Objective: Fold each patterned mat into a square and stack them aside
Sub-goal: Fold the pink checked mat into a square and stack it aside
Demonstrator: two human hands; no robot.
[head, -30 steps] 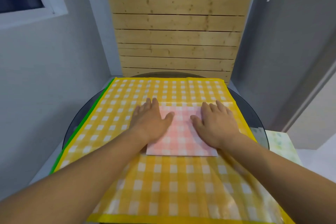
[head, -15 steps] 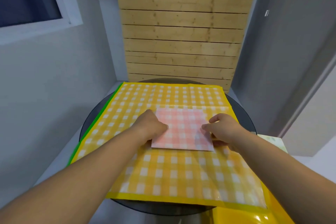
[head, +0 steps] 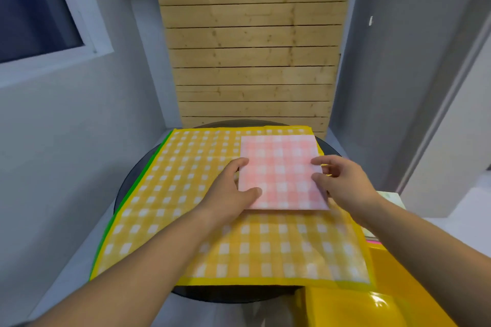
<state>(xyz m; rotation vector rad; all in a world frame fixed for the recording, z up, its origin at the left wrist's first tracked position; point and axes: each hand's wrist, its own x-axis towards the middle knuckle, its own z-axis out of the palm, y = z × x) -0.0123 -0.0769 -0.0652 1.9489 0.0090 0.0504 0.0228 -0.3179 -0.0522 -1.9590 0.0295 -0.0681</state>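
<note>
Pink checked mat (head: 281, 172), folded into a square, over the far right part of a larger yellow checked mat (head: 186, 194) spread flat across a round dark table (head: 225, 293). Gripped at both sides. Left hand (head: 228, 194) at the left edge, thumb pressed on top near the closest corner, fingers (head: 240, 163) curled along the edge. Right hand (head: 342, 183) at the right edge, forefinger and thumb pinching the cloth, other fingers curled behind it. Impossible to tell whether lifted clear of the yellow mat or resting on it. Green strip (head: 132, 186) of another sheet peeking out along the yellow mat's left border. Pale patterned sheets (head: 390, 198) just beyond the right forearm, glossy yellow surface (head: 372, 305) at lower right. Wooden slat panel (head: 252, 61) straight ahead between grey walls, window (head: 34, 8) at upper left.
</note>
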